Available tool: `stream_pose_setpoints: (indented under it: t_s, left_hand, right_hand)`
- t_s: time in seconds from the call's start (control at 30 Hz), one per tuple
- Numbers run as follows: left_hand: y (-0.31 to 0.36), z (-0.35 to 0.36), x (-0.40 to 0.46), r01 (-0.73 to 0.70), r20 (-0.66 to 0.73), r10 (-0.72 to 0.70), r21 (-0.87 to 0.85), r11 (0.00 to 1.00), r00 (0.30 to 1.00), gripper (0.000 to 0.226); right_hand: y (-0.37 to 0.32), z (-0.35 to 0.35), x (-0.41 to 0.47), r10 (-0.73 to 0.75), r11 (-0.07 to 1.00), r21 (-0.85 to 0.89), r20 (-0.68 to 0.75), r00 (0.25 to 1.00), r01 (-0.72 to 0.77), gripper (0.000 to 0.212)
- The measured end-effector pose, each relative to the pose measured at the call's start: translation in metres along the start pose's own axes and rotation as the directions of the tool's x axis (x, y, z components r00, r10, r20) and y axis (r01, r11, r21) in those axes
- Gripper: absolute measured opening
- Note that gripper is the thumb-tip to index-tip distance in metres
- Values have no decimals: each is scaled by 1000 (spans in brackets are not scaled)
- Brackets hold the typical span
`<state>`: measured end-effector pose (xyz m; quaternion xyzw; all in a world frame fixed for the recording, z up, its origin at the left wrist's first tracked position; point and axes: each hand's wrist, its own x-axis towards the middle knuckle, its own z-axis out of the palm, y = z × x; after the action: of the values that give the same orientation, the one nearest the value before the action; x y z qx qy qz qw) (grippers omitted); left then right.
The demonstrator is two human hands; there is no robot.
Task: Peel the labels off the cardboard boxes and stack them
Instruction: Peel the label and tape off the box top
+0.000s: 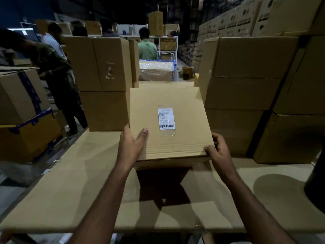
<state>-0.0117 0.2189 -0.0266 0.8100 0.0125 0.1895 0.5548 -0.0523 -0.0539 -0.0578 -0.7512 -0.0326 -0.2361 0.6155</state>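
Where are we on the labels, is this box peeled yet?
Not yet. The label is still stuck flat on the box, which the left hand and right hand grip at its near corners. Plain boxes already stand in stacks on both sides. Left: peel, then stack.

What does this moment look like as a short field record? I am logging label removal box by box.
held item: cardboard box, held over a cardboard-covered table
label: white barcode label under clear tape, on the box's top face, not peeled
left hand: left hand grips the near left corner, thumb on top
right hand: right hand grips the near right corner
left of box: stacked boxes
right of box: taller stack
background: other people working among cartons
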Motion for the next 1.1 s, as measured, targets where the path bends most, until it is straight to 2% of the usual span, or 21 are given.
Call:
stream_pose_setpoints:
  t_s: [0.1, 0.17, 0.23, 0.27, 0.37, 0.47, 0.53, 0.6, 0.67, 0.73, 0.87, 0.97, 1.1]
  left_hand:
    - [1, 0, 4, 10, 10, -10, 13, 1000, 1000, 64]
    - [1, 0, 4, 16, 6, -16, 17, 1000, 1000, 64]
    - [1, 0, 2, 10, -6, -10, 17, 1000, 1000, 66]
    - [1, 0, 1, 12, -9, -12, 17, 1000, 1000, 67]
    - [2, -1, -2, 42, 17, -43, 49, 998, 999, 66]
    - [7, -6, -1, 72, 60, -81, 133, 988, 995, 60]
    - [8, -10, 2, 87, 91, -102, 155, 984, 991, 62]
    - [11, -13, 4, 81, 115, -98, 145, 986, 989, 74]
    - [22, -12, 8, 52, 98, -70, 173, 984, 993, 85]
    - [40, -7, 16, -9, 8, 7, 274, 962, 1000, 84]
    - [77, 6, 54, -247, -118, 324, 427, 870, 939, 65]
    - [92, 13, 89, -297, -80, 409, 567, 769, 909, 52]
    - [86, 20, 109, -319, 55, 380, 661, 679, 924, 44]
  right_hand:
    - [-1, 3, 2, 34, 999, -12, -15, 999, -34, 47]
    - [-8, 8, 2, 3, 994, -112, -114, 993, -16, 49]
    - [-23, 16, 5, -182, 946, -303, -214, 960, 112, 50]
    - [-34, 22, 9, -299, 907, -365, -211, 931, 209, 49]
    - [-65, 49, 34, -482, 808, -396, -17, 876, 436, 40]
    - [-85, 77, 68, -492, 732, -433, 197, 848, 526, 41]
    - [-83, 88, 86, -483, 720, -454, 215, 849, 525, 45]
    - [-75, 90, 93, -480, 735, -454, 175, 860, 503, 44]
    - [-69, 88, 92, -487, 742, -445, 158, 859, 502, 42]
    - [-67, 86, 89, -496, 733, -445, 167, 852, 514, 42]
    - [-69, 85, 88, -493, 728, -455, 170, 853, 512, 41]
    - [-69, 84, 86, -492, 733, -448, 169, 854, 512, 43]
    - [-67, 84, 82, -495, 767, -410, 111, 862, 493, 42]
